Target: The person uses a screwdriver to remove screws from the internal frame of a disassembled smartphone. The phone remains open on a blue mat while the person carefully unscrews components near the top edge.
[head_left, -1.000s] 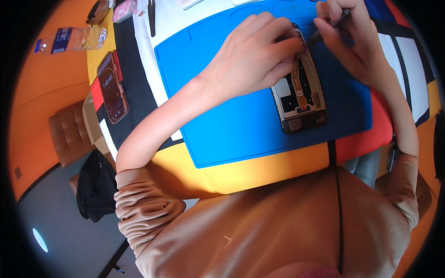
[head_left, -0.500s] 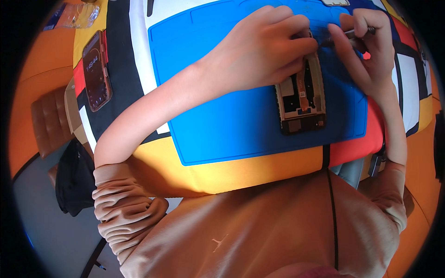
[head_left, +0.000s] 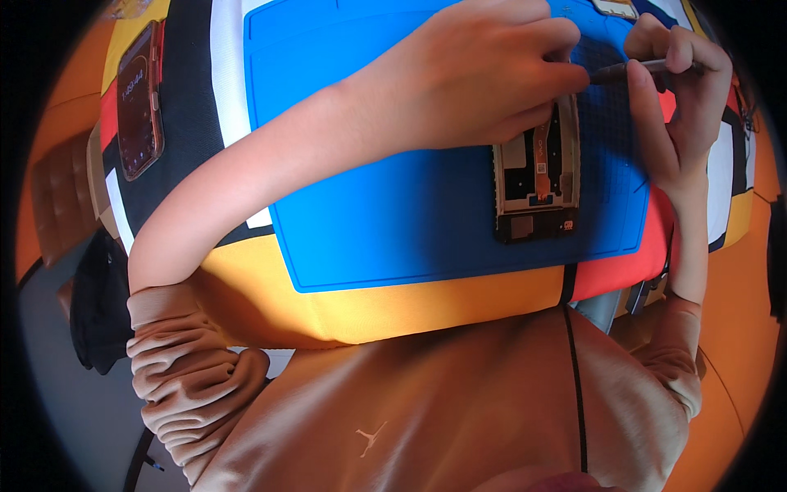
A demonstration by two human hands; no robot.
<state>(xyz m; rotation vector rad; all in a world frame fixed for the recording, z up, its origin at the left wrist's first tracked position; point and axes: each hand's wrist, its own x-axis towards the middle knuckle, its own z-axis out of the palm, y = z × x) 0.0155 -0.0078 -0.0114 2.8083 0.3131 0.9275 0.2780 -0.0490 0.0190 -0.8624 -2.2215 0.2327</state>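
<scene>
An opened phone (head_left: 515, 180), its inner frame and an orange ribbon cable bared, lies on a blue work mat (head_left: 393, 221). Over its far end is my left hand (head_left: 500, 78), fingers curled and pinched together; whatever they grip is hidden behind the knuckles. To the right, my right hand (head_left: 684, 107) holds a slim metal tool (head_left: 656, 66) between thumb and fingers. The tool's dark tip points left, close to my left fingertips. Its exact kind cannot be made out.
Left of the mat, a phone (head_left: 139, 102) with a lit screen lies on the colour-block tablecloth (head_left: 393, 303). A pale flat part (head_left: 615, 8) rests at the mat's far right edge. A black bag (head_left: 98, 303) and a brown padded seat (head_left: 61, 197) stand beyond the table's left side.
The view has shifted, so the mat and lit phone appear farther left. Both hands have moved rightward, and the gap between them is wider. The tool remains in my right hand.
</scene>
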